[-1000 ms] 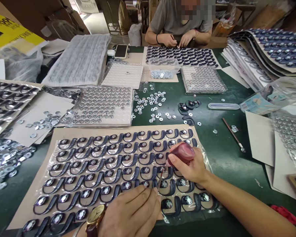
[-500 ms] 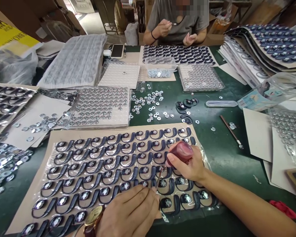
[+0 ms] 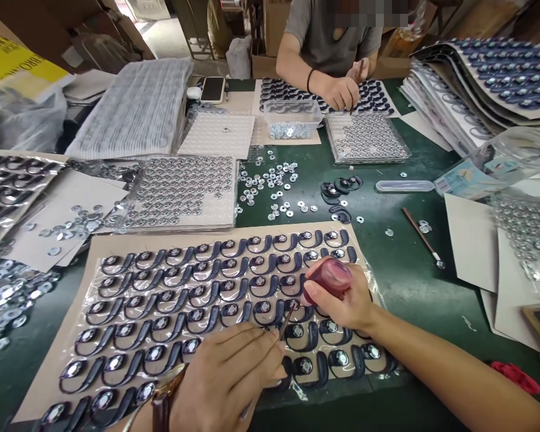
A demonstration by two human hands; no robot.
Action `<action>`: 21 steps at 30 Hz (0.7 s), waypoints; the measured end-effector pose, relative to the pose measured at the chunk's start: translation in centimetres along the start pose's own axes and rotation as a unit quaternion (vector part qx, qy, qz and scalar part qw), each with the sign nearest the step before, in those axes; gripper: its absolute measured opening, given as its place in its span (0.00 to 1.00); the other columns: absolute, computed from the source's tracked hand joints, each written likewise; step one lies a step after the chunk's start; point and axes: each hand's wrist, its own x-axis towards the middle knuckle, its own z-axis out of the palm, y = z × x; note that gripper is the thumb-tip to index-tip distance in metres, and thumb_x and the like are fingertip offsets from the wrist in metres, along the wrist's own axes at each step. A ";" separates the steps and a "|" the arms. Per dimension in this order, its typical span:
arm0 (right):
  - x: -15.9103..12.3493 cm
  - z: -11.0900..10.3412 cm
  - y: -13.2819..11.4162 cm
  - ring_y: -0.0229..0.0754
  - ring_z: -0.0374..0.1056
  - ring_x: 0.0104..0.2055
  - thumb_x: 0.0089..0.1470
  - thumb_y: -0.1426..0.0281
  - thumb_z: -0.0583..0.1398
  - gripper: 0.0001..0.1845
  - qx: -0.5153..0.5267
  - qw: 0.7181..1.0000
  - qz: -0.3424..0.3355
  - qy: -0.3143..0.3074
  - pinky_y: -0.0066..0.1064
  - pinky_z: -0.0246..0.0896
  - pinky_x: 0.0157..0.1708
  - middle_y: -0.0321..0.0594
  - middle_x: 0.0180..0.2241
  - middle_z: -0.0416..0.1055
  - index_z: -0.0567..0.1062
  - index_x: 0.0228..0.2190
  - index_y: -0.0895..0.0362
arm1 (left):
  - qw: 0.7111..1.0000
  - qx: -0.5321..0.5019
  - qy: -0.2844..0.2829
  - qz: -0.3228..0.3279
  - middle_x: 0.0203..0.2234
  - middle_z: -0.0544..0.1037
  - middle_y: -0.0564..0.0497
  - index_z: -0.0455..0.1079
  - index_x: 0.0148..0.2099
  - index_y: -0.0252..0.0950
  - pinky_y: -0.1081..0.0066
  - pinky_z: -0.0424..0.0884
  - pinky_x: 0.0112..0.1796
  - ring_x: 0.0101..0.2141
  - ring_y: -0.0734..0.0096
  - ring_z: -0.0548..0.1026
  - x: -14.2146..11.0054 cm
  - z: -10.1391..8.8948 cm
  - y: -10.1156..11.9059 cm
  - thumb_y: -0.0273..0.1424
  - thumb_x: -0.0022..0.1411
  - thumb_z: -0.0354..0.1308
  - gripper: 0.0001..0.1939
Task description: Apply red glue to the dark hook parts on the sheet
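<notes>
My right hand (image 3: 346, 300) is closed around a dark red, rounded bulb (image 3: 333, 279), held over the right part of a sheet of parts; its lower end is hidden by the fingers. My left hand (image 3: 234, 366), with a watch at the wrist, is closed on thin metal tweezers (image 3: 287, 323), mostly covered by the palm. Their tip touches or nearly touches a round silver-centred piece (image 3: 292, 305) just left of my right fingers. Rows of dark, hook-shaped parts (image 3: 229, 286) lie under clear film on a cardboard sheet (image 3: 49, 372).
Loose silver discs (image 3: 276, 177) lie scattered beyond the sheet, near a disc tray (image 3: 184, 186). A brown stick (image 3: 420, 234) and loose dark parts (image 3: 337, 189) lie to the right. Opposite, a co-worker's hand (image 3: 342, 93) reaches down at another disc tray (image 3: 369, 138).
My left hand has shifted slightly up and left, its wrist rolling so the watch face turns away. My right hand stays almost still. The co-worker's raised hand has come down to the tray.
</notes>
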 end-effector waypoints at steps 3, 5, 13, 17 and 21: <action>0.0 0.3 0.0 0.39 0.69 0.19 0.53 0.67 0.62 0.05 0.014 1.000 -0.010 -0.007 0.30 0.66 0.20 0.36 0.19 0.72 0.72 0.29 0.56 | 0.998 -0.043 0.010 -0.036 0.40 0.79 0.44 0.72 0.46 0.29 0.68 0.76 0.44 0.42 0.68 0.77 0.0 -0.1 -0.4 0.20 0.62 0.52 0.12; 0.1 0.4 -0.1 0.39 0.70 0.21 0.52 0.67 0.62 0.06 0.018 0.999 -0.034 -0.008 0.30 0.67 0.22 0.36 0.21 0.73 0.72 0.29 0.56 | 0.995 -0.070 0.023 -0.065 0.40 0.79 0.45 0.72 0.47 0.30 0.68 0.76 0.44 0.41 0.69 0.77 -0.1 0.0 -0.6 0.19 0.61 0.53 0.12; 0.9 -1.8 -1.2 0.40 0.72 0.24 0.50 0.63 0.64 0.11 0.088 0.992 0.038 -0.083 0.29 0.69 0.24 0.36 0.23 0.75 0.74 0.34 0.56 | 0.991 -0.084 0.057 -0.089 0.37 0.80 0.46 0.72 0.46 0.31 0.71 0.77 0.40 0.40 0.71 0.78 -0.2 -0.1 -0.6 0.21 0.63 0.53 0.10; 0.4 -2.3 -2.0 0.40 0.73 0.25 0.48 0.62 0.66 0.13 0.103 0.987 0.064 -0.100 0.30 0.70 0.26 0.36 0.25 0.76 0.74 0.34 0.56 | 1.000 -0.008 0.016 0.002 0.41 0.79 0.44 0.72 0.46 0.27 0.66 0.77 0.44 0.42 0.66 0.78 -1.0 -0.6 0.8 0.22 0.63 0.54 0.11; -1.1 -1.3 -2.3 0.40 0.71 0.21 0.47 0.69 0.66 0.09 0.058 0.997 -0.007 -0.041 0.29 0.69 0.21 0.36 0.23 0.75 0.74 0.33 0.56 | 0.997 0.057 0.011 0.049 0.38 0.80 0.46 0.74 0.44 0.26 0.67 0.75 0.48 0.42 0.67 0.78 -1.4 -0.3 2.4 0.25 0.63 0.57 0.09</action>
